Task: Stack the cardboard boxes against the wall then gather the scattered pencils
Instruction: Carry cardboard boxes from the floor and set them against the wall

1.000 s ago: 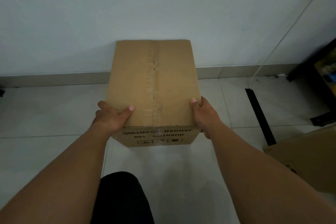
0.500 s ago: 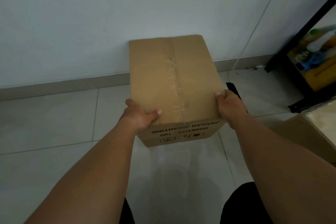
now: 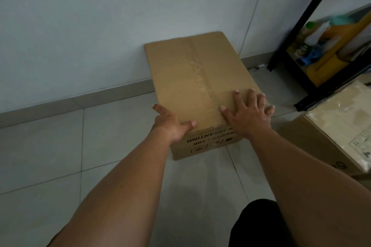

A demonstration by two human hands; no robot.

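Observation:
A taped brown cardboard box (image 3: 190, 78) stands on the tiled floor with its far end against the white wall (image 3: 80, 26). My left hand (image 3: 170, 124) grips its near left corner, thumb on top and fingers down the side. My right hand (image 3: 248, 110) lies flat on the box's top near the right front edge, fingers spread and straight. A second cardboard box (image 3: 337, 126) with a pale top sits on the floor at the right. No pencils are in view.
A black metal shelf (image 3: 313, 14) holding bottles and yellow items stands at the right by the wall. A white cable (image 3: 251, 16) runs down the wall behind the box. My dark-clothed knee (image 3: 259, 224) is at the bottom.
My right hand has left the box's right side and now lies flat on its top. The view has swung right, showing more of the shelf and second box.

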